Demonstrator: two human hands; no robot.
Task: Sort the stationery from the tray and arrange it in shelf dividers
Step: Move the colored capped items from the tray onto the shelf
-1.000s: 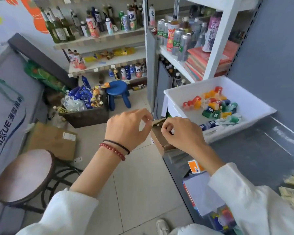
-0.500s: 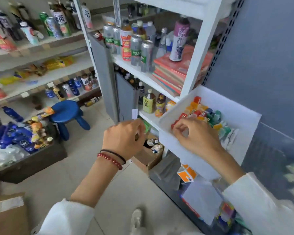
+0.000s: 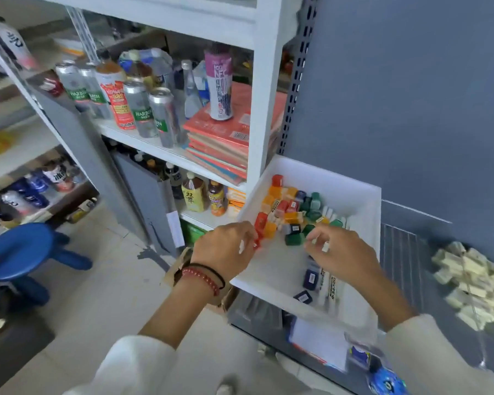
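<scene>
1. Just right of centre, the white tray (image 3: 271,277) holds a heap of coloured blocks (image 3: 293,213) at its upper end and white markers (image 3: 332,286) lower down.
2. The left hand (image 3: 226,250) is at the tray's left rim, fingers curled beside a red block (image 3: 260,222); I cannot tell whether it grips anything.
3. The right hand (image 3: 341,253), over the tray's middle, pinches a small white piece (image 3: 324,247).
4. The white shelf (image 3: 160,151), upper left of the tray, carries beer cans (image 3: 141,109).

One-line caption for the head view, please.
Left hand and right hand work among coloured blocks and markers in a white tray beside shelves of drink cans.
</scene>
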